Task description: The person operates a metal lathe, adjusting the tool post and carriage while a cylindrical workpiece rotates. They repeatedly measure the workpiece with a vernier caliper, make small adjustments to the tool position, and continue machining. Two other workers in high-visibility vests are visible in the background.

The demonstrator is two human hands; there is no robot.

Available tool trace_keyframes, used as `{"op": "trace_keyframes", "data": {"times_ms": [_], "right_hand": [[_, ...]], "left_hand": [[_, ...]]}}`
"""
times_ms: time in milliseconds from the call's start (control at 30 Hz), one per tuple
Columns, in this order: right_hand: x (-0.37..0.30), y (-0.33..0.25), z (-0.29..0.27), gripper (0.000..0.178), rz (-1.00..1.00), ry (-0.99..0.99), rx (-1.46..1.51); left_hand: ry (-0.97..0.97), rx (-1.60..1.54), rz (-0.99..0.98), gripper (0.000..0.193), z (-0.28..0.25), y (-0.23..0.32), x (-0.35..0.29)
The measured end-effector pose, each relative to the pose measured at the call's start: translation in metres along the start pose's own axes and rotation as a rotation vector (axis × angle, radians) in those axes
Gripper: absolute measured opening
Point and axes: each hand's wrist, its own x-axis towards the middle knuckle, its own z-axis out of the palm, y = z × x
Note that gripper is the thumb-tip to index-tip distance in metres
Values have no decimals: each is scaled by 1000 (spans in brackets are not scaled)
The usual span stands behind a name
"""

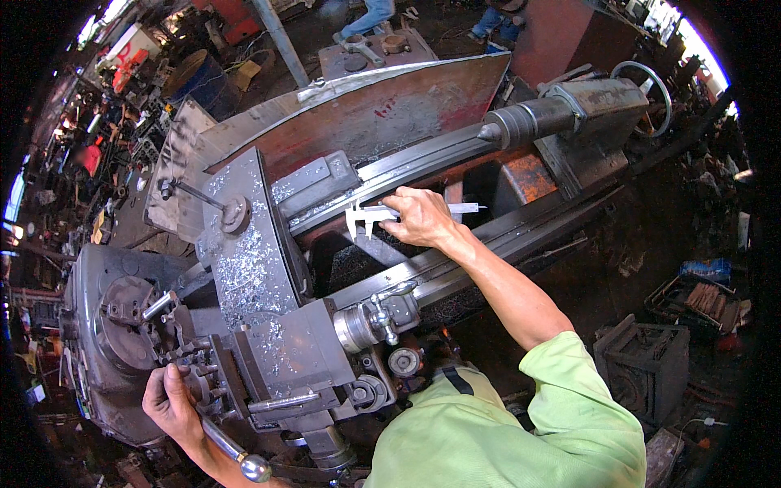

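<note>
My right hand (421,218) is closed round a vernier caliper (371,214), held level above the bed of a metal lathe. The caliper's jaws point left and touch no workpiece. At the lower left my left hand (173,411) is beside the tool post (203,381), thumb up and fingers curled; what they close on, if anything, is hidden. A lever with a shiny ball knob (256,468) passes over that wrist. Farther back, a short bright metal rod (159,305) sticks out of the lathe chuck (126,325).
Metal chips lie on the carriage (256,268). The tailstock (602,106), with a pointed centre and a handwheel (663,98), stands at the far right. A sheet-metal guard (382,106) runs behind the bed. Other people's legs (370,18) show at the top. A metal box (647,366) stands right.
</note>
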Motion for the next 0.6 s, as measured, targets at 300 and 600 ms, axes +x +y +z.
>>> {"op": "trace_keyframes", "data": {"times_ms": [300, 600], "right_hand": [[0, 2, 1, 38, 4, -23, -18], [1, 3, 2, 38, 18, -40, -22]], "left_hand": [[-4, -3, -6, 28, -1, 0, 0], [0, -10, -17, 28, -1, -1, -1]]}}
